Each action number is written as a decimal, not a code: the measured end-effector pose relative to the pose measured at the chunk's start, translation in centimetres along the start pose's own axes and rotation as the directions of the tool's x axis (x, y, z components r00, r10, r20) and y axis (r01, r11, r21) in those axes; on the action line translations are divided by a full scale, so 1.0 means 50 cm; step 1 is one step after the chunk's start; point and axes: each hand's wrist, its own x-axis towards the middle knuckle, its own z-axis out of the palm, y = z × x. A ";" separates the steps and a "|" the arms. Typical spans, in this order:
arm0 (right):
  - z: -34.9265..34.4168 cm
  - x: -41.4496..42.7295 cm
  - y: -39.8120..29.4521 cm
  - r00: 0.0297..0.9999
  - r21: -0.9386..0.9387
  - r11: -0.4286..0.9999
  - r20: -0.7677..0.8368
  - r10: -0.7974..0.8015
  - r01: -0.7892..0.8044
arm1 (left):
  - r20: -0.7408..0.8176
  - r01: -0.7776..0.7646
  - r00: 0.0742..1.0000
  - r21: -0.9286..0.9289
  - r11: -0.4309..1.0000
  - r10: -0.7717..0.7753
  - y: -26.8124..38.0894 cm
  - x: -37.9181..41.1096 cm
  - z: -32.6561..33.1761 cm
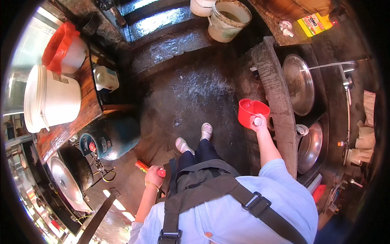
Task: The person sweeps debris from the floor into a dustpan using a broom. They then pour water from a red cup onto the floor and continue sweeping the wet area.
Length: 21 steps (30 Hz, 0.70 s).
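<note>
My right hand [259,122] grips the handle of a red plastic dipper [246,117], held out to the right beside the stone edge of the sink counter [281,103]. The dipper's open top faces up, and something clear, perhaps water, glints inside. Lower on the left, my left hand [154,176] is closed around a slim red object [142,166] with yellow printing and a red end, perhaps a bottle; my fingers cover its middle. Below it lies the dark, wet-looking floor [189,100].
Two metal basins [300,85] [313,146] are set in the counter at right, a tap spout [329,64] over the farther one. Buckets [225,27] stand by wet steps [170,45]. At left are a gas cylinder [118,138], a lidded pot [65,180] and a white bucket [54,97].
</note>
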 end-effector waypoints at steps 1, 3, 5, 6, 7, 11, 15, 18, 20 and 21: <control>-0.007 -0.005 0.001 0.997 -0.067 0.998 -0.076 0.007 -0.012 | 0.001 -0.006 1.000 0.002 1.000 0.006 0.001 0.000 -0.005; -0.012 -0.012 0.009 0.974 -0.200 0.978 -0.226 0.013 -0.060 | 0.013 -0.016 1.000 0.011 1.000 0.016 -0.004 -0.006 -0.007; 0.019 0.013 0.020 0.948 -0.360 0.929 -0.316 -0.039 -0.082 | 0.009 -0.018 1.000 0.001 1.000 0.018 -0.006 -0.013 -0.005; 0.029 0.037 0.032 0.949 -0.429 0.902 -0.302 -0.092 -0.049 | 0.010 -0.017 1.000 0.014 1.000 0.017 -0.006 -0.021 -0.006; 0.044 0.059 0.043 0.949 -0.494 0.869 -0.280 -0.146 -0.012 | 0.008 -0.020 1.000 0.029 0.999 0.020 -0.003 -0.023 -0.005; 0.100 0.190 0.079 0.774 -0.833 0.476 -0.096 -0.626 0.282 | -0.021 -0.090 0.996 0.016 0.996 0.091 0.002 -0.027 0.008; 0.205 0.212 0.202 0.740 -0.938 0.327 -0.141 -0.657 0.112 | -0.030 -0.049 0.998 0.027 0.998 0.050 0.009 -0.042 0.013; 0.288 0.095 0.352 0.812 -0.994 -0.095 0.093 -0.576 0.046 | -0.040 0.019 0.999 0.035 0.999 -0.018 0.002 -0.066 0.014; 0.314 0.051 0.376 0.794 -0.930 -0.332 0.318 -0.518 0.156 | -0.042 -0.002 0.999 0.043 0.999 0.004 0.012 -0.059 0.013; 0.321 0.040 0.386 0.777 -0.879 -0.413 0.429 -0.461 0.240 | -0.040 -0.008 0.999 0.048 0.999 0.010 0.015 -0.059 0.014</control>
